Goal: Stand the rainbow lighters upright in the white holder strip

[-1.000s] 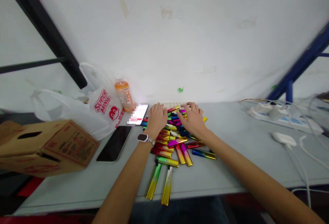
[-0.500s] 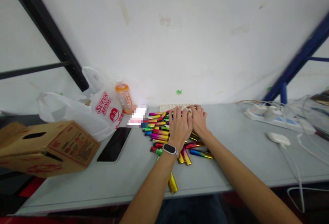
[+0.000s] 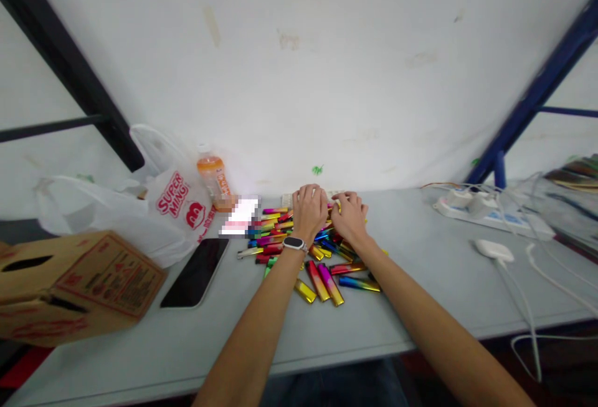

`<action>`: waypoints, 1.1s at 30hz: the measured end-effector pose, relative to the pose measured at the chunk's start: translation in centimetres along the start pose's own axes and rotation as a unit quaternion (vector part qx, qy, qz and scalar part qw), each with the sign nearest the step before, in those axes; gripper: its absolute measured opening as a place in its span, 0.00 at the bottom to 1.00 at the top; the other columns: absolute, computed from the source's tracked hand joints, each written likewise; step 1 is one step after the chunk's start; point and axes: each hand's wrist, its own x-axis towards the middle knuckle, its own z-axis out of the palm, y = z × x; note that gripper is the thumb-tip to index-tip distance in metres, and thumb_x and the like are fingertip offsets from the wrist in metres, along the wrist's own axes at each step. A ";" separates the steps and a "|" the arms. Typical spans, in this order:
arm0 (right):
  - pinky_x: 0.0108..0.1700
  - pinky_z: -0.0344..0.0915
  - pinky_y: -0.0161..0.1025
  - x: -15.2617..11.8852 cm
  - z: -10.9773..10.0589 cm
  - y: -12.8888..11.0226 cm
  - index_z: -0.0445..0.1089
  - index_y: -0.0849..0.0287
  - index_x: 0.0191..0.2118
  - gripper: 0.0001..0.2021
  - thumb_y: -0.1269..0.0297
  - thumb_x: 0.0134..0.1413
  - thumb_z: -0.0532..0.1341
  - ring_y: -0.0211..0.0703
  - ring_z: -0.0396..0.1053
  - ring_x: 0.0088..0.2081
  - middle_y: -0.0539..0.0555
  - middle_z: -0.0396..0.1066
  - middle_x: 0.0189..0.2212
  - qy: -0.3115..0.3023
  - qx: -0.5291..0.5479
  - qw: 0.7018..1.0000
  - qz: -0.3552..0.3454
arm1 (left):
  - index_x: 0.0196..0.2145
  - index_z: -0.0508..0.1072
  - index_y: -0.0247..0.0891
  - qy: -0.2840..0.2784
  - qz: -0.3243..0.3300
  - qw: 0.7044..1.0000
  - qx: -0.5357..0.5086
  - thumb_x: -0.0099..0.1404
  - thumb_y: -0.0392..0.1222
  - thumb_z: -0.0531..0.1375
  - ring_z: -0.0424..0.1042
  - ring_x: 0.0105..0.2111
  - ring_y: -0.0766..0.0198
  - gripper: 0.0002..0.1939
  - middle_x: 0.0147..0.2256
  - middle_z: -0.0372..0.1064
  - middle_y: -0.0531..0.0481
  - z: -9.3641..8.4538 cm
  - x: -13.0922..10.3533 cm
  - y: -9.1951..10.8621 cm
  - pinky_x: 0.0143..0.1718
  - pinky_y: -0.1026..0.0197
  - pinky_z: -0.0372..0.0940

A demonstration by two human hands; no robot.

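Note:
A pile of shiny, many-coloured lighters (image 3: pixel 331 283) is spread over the grey table. My left hand (image 3: pixel 309 214), with a watch band at its wrist, reaches over the back of the pile. Its fingers curl down close together, and whatever they grip is hidden. Just to its right, my right hand (image 3: pixel 349 215) bends its fingers at the back of the pile; a yellow lighter (image 3: pixel 337 206) shows at its thumb side. Behind both hands a white gridded tray (image 3: pixel 286 199) lies by the wall, mostly covered by them.
To the left are a black phone (image 3: pixel 195 273), a cardboard box (image 3: pixel 105 285), a white plastic bag (image 3: pixel 161 226) and an orange drink bottle (image 3: pixel 215 179). A power strip (image 3: pixel 498 219) and a white charger (image 3: pixel 494 250) with cables lie on the right. The wall (image 3: pixel 355 70) rises behind.
My hands have parted, the left one moving left off the right. The gold lighter near the front edge now lies farther back, by the pile. The view has shifted slightly right.

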 end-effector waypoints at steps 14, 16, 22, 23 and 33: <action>0.51 0.54 0.48 1.2 -0.2 0.1 0.73 0.56 0.46 0.13 0.64 0.60 0.55 0.54 0.62 0.51 0.60 0.69 0.46 -0.108 -0.035 0.980 -0.162 | 0.33 0.74 0.37 -0.052 -0.185 0.949 -0.251 0.70 0.42 0.50 0.74 0.37 0.60 0.14 0.34 0.76 0.47 -4.8 0.2 -4.5 0.42 0.58 0.66; 0.52 0.54 0.49 1.9 -0.1 0.1 0.74 0.57 0.46 0.13 0.64 0.58 0.56 0.54 0.62 0.51 0.60 0.70 0.46 -0.135 -0.052 0.971 -0.192 | 0.34 0.74 0.37 -0.058 -0.195 0.948 -0.244 0.69 0.43 0.52 0.74 0.37 0.59 0.13 0.34 0.77 0.47 -4.8 -0.8 -5.7 0.42 0.57 0.67; 0.51 0.55 0.50 4.6 0.0 -0.8 0.76 0.57 0.46 0.16 0.66 0.52 0.59 0.57 0.64 0.51 0.62 0.71 0.46 -0.214 -0.128 0.931 -0.265 | 0.35 0.74 0.39 -0.096 -0.140 0.969 -0.181 0.68 0.43 0.54 0.75 0.38 0.57 0.11 0.35 0.77 0.47 -4.8 -3.6 -7.4 0.44 0.56 0.67; 0.51 0.55 0.50 5.2 0.0 -1.1 0.76 0.57 0.46 0.16 0.67 0.51 0.60 0.58 0.64 0.51 0.63 0.71 0.46 -0.229 -0.147 0.922 -0.274 | 0.35 0.74 0.39 -0.101 -0.129 0.972 -0.167 0.68 0.43 0.54 0.74 0.38 0.57 0.11 0.35 0.76 0.47 -4.8 -3.9 -7.5 0.44 0.56 0.67; 0.47 0.59 0.46 6.2 -0.6 -1.7 0.71 0.61 0.44 0.12 0.62 0.56 0.61 0.52 0.66 0.45 0.62 0.71 0.42 -0.217 -0.055 0.917 -0.331 | 0.36 0.73 0.39 -0.077 -0.074 0.988 -0.112 0.70 0.40 0.53 0.71 0.41 0.55 0.10 0.37 0.74 0.46 -4.8 -4.8 -7.6 0.46 0.53 0.65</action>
